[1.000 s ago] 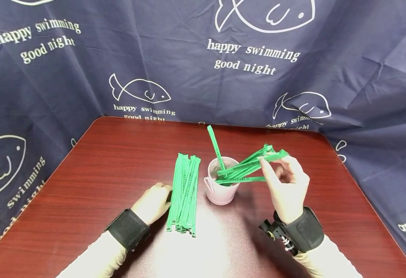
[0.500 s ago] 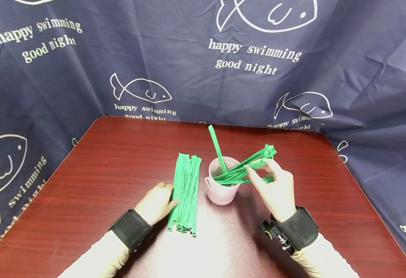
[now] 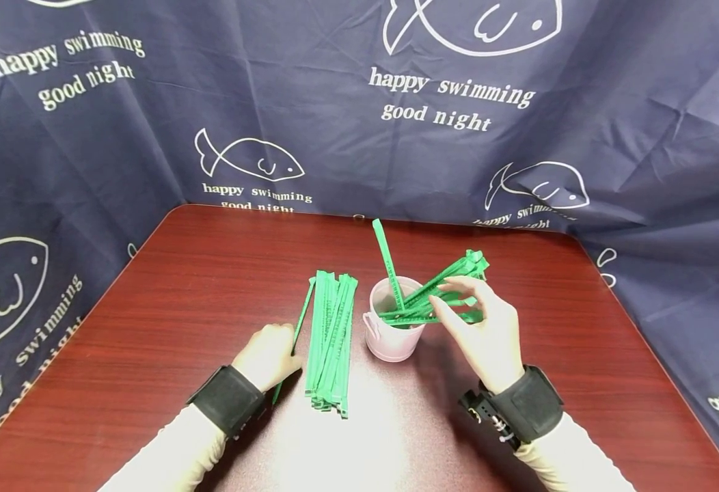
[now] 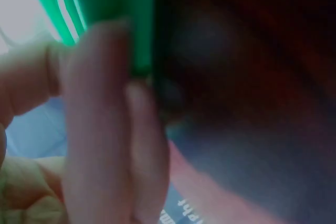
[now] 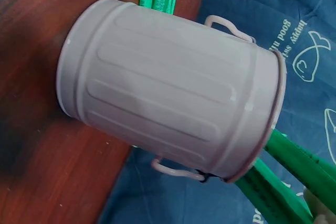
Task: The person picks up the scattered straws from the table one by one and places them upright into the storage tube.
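My left hand [image 3: 268,357] pinches one slim green printed stick packet [image 3: 303,316], which stands apart on the left of a pile of similar packets [image 3: 330,345]. In the left wrist view, blurred fingers [image 4: 100,119] lie against green wrapping [image 4: 142,30]. A small pale pink bucket [image 3: 393,344] with side handles stands right of the pile. Several green packets [image 3: 424,301] lean out of it to the right, and a single packet [image 3: 387,256] leans toward the back. Beside the rim, my right hand [image 3: 489,328] has thumb and forefinger parted, with the leaning packets behind them.
The reddish-brown wooden table [image 3: 224,266] has rounded far corners. A dark blue cloth [image 3: 335,89] with white fish and lettering hangs close behind it and along both sides. Both wrists wear black bands [image 3: 227,400].
My right hand moved left, lowered a packet into the bucket and let it go. My left hand reached onto the pile's left edge, then drew one packet away to the left.
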`<state>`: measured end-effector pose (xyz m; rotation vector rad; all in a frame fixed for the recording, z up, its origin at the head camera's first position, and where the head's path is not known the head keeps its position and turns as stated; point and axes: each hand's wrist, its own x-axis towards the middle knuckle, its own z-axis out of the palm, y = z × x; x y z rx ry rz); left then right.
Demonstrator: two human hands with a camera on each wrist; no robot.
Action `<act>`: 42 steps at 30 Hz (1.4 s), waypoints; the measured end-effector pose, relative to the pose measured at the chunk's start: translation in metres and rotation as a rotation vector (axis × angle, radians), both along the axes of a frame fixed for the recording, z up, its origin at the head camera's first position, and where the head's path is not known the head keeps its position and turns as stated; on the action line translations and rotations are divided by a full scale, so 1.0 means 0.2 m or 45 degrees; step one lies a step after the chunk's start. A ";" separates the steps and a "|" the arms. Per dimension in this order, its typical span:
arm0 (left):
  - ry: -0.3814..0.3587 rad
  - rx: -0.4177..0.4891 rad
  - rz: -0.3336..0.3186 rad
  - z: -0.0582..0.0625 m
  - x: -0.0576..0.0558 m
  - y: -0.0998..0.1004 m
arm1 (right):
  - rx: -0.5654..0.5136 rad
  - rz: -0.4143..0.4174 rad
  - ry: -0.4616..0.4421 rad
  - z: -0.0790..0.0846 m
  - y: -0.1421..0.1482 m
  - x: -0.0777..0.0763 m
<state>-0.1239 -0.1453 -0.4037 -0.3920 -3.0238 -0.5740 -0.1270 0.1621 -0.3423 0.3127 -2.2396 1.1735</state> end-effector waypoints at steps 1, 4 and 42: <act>-0.001 -0.003 0.005 0.00 0.00 -0.01 | -0.011 -0.010 0.015 0.01 0.00 0.00; 0.006 -0.001 0.018 0.00 0.00 -0.02 | -0.028 -0.054 0.058 0.03 -0.01 0.02; 0.798 0.335 -0.641 0.18 0.09 0.24 | -0.251 0.432 0.299 0.19 -0.15 0.13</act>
